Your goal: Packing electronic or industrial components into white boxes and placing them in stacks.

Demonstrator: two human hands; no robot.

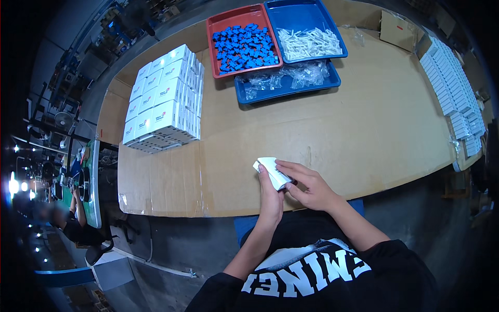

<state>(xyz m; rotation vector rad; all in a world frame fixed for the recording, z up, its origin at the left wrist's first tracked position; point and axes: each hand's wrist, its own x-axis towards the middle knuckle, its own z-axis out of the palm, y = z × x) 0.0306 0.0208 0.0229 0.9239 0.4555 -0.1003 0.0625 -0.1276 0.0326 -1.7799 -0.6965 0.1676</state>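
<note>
Both my hands meet at the near edge of the cardboard-covered table [364, 119]. My left hand [271, 195] grips a small white carton box [273, 170] from below. My right hand [306, 184] rests its fingers on the box's right side and top. The box is tilted and partly hidden by my fingers. Whether its flap is open I cannot tell.
A block of stacked small white boxes [163, 104] stands at the left. At the far side sit a red tray [214, 41] of blue parts, a blue tray [335, 28] of white parts and another blue tray [283, 89] with clear bags. Flat white cartons [452, 88] line the right edge. A person [67, 218] sits far left.
</note>
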